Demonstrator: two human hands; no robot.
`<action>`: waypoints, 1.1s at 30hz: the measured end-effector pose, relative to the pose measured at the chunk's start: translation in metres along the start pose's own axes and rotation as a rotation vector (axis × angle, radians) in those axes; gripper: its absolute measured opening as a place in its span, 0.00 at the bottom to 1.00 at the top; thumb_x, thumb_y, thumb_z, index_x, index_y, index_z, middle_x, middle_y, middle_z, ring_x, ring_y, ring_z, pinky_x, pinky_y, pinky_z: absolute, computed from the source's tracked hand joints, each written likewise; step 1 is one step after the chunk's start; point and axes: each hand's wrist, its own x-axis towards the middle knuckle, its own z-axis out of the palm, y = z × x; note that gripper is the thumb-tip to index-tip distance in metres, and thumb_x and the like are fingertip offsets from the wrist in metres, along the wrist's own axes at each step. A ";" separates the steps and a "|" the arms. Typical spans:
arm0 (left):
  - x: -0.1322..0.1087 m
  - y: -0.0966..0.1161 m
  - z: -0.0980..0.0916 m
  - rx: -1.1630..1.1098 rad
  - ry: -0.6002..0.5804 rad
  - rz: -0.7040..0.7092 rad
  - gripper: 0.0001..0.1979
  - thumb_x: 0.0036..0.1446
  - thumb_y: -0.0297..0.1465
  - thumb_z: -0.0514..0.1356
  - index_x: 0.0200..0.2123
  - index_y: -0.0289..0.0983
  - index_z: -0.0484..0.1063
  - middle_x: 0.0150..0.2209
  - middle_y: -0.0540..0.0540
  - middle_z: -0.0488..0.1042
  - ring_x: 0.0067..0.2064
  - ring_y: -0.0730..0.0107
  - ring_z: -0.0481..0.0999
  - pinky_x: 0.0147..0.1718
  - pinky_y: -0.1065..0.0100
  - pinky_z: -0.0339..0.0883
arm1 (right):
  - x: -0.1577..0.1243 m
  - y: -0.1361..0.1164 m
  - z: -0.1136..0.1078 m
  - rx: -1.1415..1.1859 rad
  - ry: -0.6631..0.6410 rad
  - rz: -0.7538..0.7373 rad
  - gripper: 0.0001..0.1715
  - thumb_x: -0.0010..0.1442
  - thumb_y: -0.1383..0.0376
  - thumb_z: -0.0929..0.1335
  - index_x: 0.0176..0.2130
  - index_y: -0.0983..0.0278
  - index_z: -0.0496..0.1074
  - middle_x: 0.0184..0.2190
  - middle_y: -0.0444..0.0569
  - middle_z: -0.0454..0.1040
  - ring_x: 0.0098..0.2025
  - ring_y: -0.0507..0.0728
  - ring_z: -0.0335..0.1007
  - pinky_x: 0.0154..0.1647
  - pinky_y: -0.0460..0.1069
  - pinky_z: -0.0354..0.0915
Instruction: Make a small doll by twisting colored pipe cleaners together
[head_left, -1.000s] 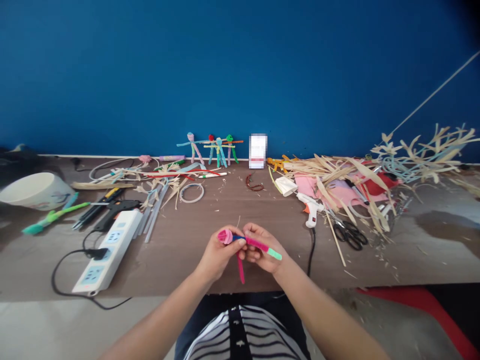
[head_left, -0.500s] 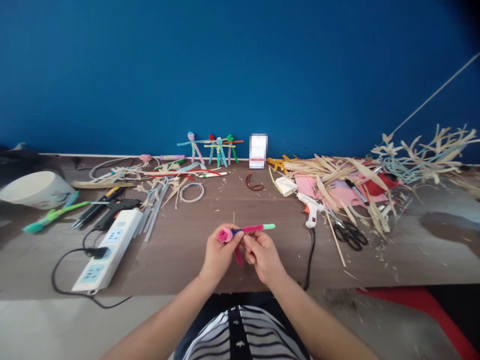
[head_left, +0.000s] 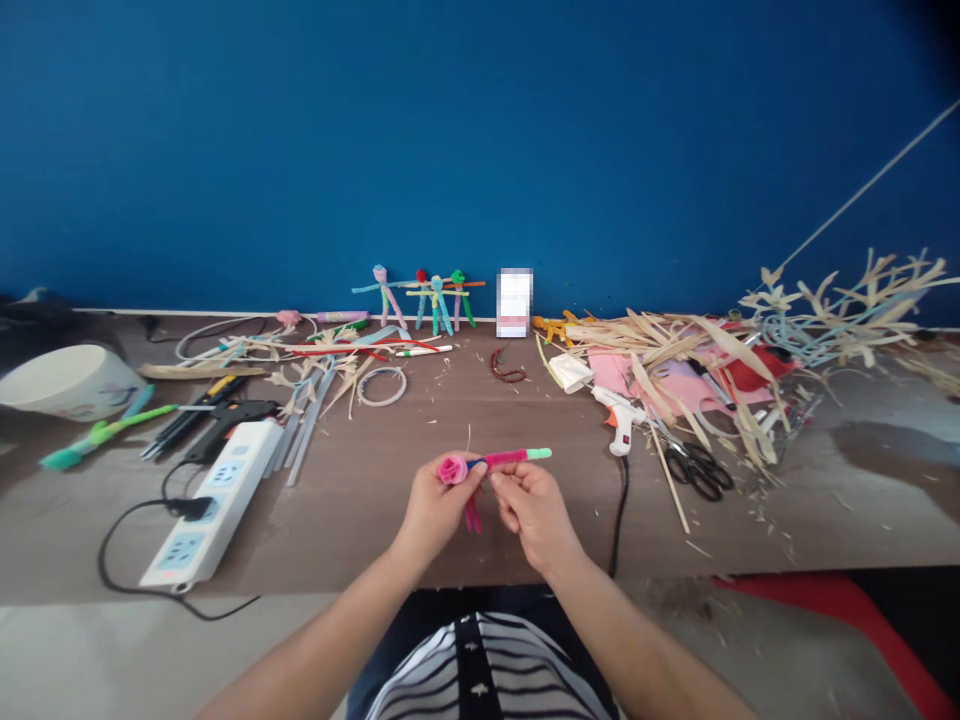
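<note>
Between my hands is a pipe-cleaner figure with a coiled pink head, a dark blue band and a magenta limb that ends in mint green. My left hand is closed around it just below the head, thumb pressed on the blue part. Pink strands hang down between the hands. The thumb and fingers of my right hand pinch together at the figure's middle, where the magenta begins; the exact bit in the pinch is hidden.
Several finished pipe-cleaner dolls lean against the blue wall. Left are a power strip, a black glue gun and a white bowl. Right lie a white glue gun, scissors and dried strips.
My right fingertips have shifted slightly to the right along the figure, and the hanging pink strands have swung a little left. Both hands keep their hold.
</note>
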 end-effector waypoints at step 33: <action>0.000 0.009 0.004 -0.490 -0.041 -0.395 0.08 0.41 0.31 0.61 0.21 0.31 0.68 0.19 0.50 0.69 0.18 0.80 0.63 0.18 0.75 0.61 | 0.003 -0.043 -0.018 -1.489 -0.062 -1.016 0.08 0.55 0.64 0.63 0.32 0.63 0.71 0.30 0.48 0.65 0.34 0.54 0.56 0.35 0.49 0.51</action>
